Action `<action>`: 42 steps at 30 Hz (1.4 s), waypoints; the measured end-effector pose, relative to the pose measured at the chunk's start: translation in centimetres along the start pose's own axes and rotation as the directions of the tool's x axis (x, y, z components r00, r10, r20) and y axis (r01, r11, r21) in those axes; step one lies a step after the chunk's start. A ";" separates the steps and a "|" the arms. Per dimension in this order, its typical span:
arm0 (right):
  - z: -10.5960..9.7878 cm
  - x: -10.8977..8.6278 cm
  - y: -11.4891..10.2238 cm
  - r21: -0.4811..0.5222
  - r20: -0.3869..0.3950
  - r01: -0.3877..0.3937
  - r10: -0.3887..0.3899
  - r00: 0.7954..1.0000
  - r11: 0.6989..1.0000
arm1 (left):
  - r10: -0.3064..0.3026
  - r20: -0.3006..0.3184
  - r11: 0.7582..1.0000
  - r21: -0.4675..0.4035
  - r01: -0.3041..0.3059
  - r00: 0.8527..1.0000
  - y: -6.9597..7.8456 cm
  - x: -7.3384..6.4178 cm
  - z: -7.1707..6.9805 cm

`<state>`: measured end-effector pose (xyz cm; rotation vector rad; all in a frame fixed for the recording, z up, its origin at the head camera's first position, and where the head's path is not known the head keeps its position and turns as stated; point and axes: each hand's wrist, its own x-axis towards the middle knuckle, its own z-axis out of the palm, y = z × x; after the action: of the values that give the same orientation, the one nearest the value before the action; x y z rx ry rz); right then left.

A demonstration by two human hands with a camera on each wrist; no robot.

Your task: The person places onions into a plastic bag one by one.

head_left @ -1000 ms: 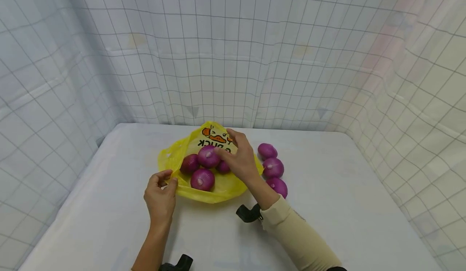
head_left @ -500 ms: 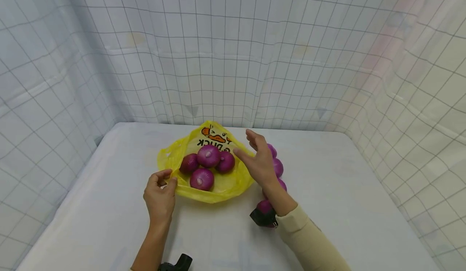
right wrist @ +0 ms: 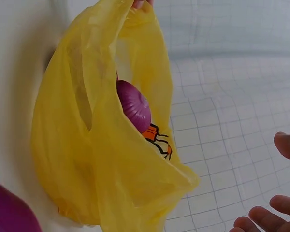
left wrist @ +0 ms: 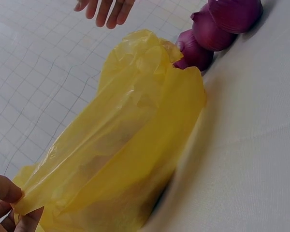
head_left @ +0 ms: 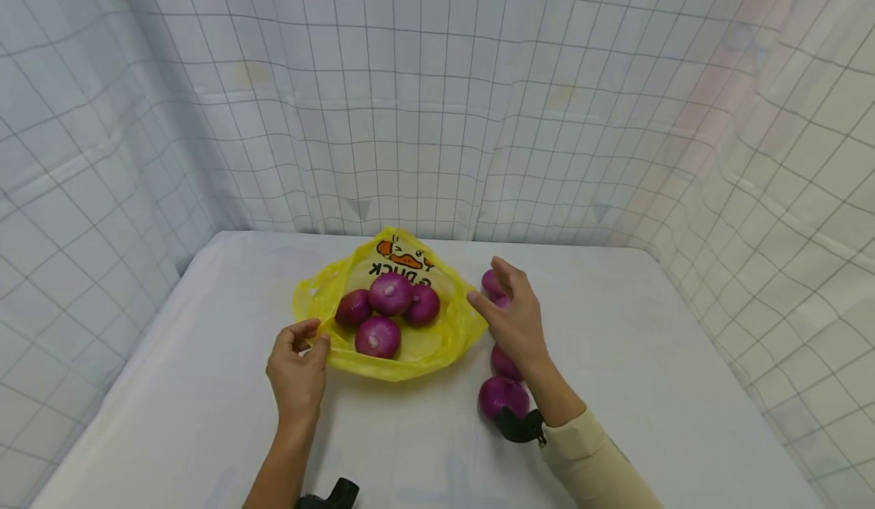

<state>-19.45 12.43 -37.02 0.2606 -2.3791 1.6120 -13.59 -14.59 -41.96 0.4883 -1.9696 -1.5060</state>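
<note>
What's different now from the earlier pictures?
The right hand has moved rightward, from over the yellow bag to beside it, by the loose onions; it holds nothing. The nearest loose onion, out of sight at first, now shows. The left hand still pinches the bag, and the four bagged onions lie where they did.

Right hand (head_left: 514,317) partly hides loose onions (head_left: 504,362); head view crops 2 forearms (head_left: 283,456).
</note>
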 end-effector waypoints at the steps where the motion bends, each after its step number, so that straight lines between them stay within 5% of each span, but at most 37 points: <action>1: -0.2 -0.2 0.2 -0.002 -0.004 -0.017 0.017 1.000 1.000 | -0.001 0.000 1.000 0.001 0.001 1.000 0.0 0.0 0.0; 14: -2.1 -3.0 2.1 -0.018 -0.022 -0.146 0.146 0.989 0.989 | 0.006 0.002 1.000 0.000 -0.006 1.000 0.0 -0.1 0.0; 25: -2.7 -5.5 4.3 -0.079 -0.029 -0.140 0.138 0.990 0.987 | 0.007 -0.002 1.000 0.000 -0.007 1.000 0.0 0.0 -0.1; 42: -3.1 -8.9 5.5 -0.175 -0.005 -0.246 0.249 0.968 0.953 | 0.005 -0.003 1.000 -0.009 -0.005 1.000 0.1 0.0 -0.1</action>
<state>-12.21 17.37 -43.60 -0.0618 -2.6338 1.4893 -13.47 -14.63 -41.89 0.4804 -1.9594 -1.5100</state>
